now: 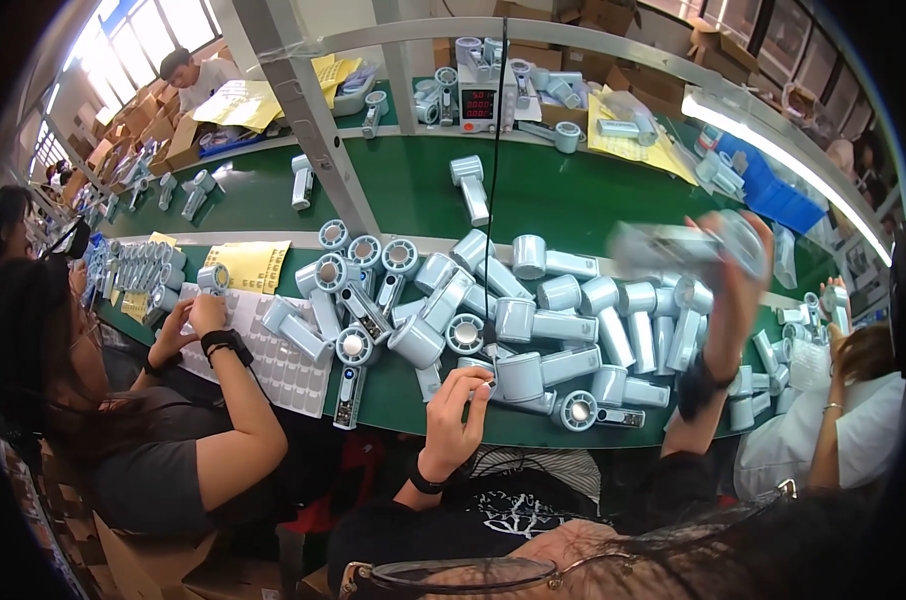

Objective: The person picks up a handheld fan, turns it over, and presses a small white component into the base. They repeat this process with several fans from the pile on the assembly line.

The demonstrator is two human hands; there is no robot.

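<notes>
My left hand is closed in a pinch at the lower end of a thin black cable, which hangs from above; the tip between the fingers is mostly hidden. Raised at the right, my right hand grips a light-blue handheld fan, smeared by motion, above the far side of the pile. Between the hands lie many more such fans, heaped on the green bench. One fan rests right beside my left fingertips. Near it, another fan shows its round grille upward.
Co-workers sit close on both sides; the left one's hands work over a white tray. A slanting metal post rises ahead. Single fans lie on the far green strip. Behind stand a power supply and a blue bin.
</notes>
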